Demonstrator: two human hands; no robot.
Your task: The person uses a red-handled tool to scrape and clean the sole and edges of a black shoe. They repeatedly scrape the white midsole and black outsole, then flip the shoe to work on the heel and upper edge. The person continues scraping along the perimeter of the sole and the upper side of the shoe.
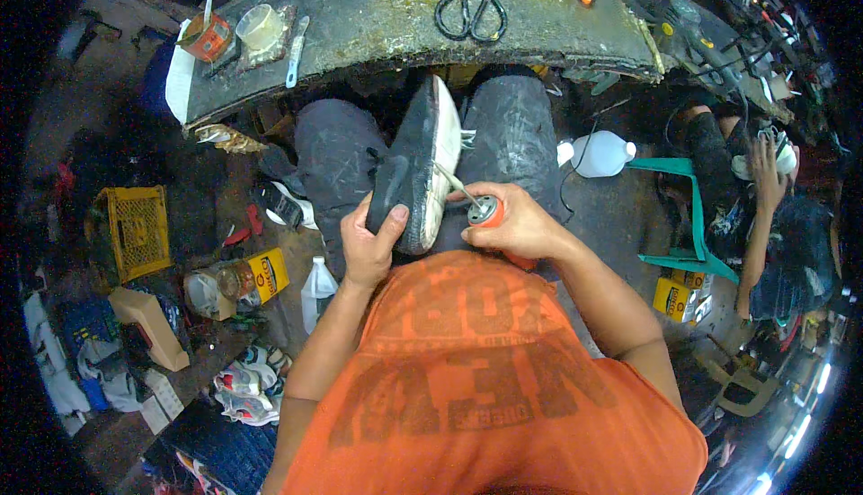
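Note:
My left hand [367,241] grips a dark shoe [404,189] with a white sole [442,144], held toe-to-heel upright between my dark-clad knees. In my right hand [503,225] is a small orange container [485,210] with a grey top. A thin pale applicator [457,178] extends from around the container's top to the edge of the sole; whether my fingers also pinch it is unclear. The hand is just right of the shoe, over my lap.
The worn bench [378,23] ahead holds scissors [469,14], cups [261,29] and tools. A yellow crate [135,230] and jug [319,293] lie left; a green stool [692,216] and jug [600,154] right. A co-worker's hand [771,180] holds another shoe at far right.

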